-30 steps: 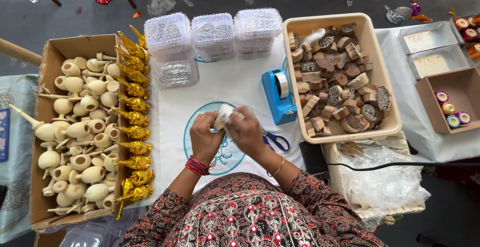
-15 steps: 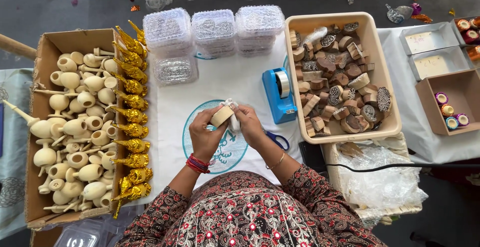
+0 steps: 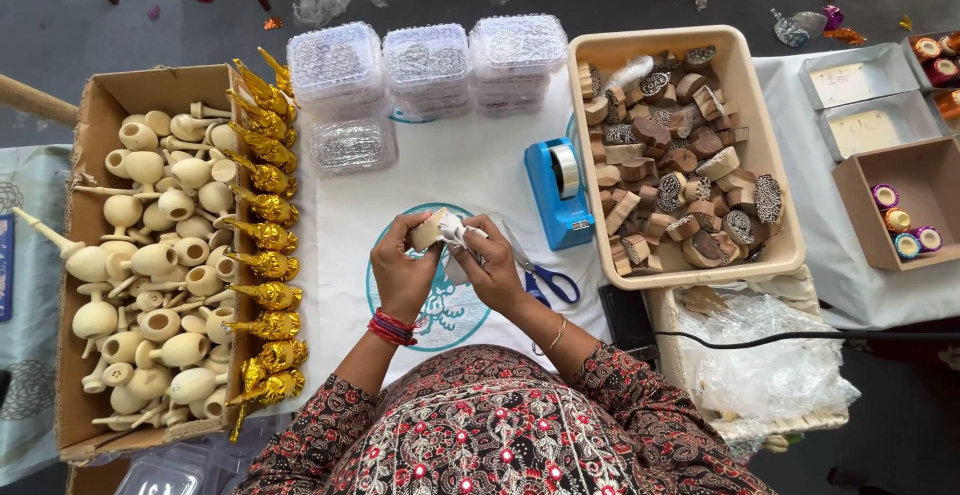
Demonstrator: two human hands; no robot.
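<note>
My left hand [image 3: 402, 267] grips a small pale wooden block [image 3: 430, 228] over the white cloth with a teal round print [image 3: 385, 290]. My right hand [image 3: 492, 265] pinches a bit of white wrapping [image 3: 457, 230] against the block's right side. Both hands meet above the print, close to my body. Blue-handled scissors [image 3: 548, 282] lie just right of my right hand. A blue tape dispenser [image 3: 560, 193] stands a little further up and to the right.
A cardboard box [image 3: 95, 135] at left holds several pale wooden pipes and a row of gold-wrapped ones [image 3: 262, 255]. Clear lidded tubs [image 3: 430, 67] stand at the back. A beige tray [image 3: 775, 105] of carved wooden blocks sits right, with small boxes [image 3: 930, 175] beyond and crumpled plastic [image 3: 770, 365] below.
The hands have risen a little and turned the block; the white wrapping now shows between the fingertips at its right side.
</note>
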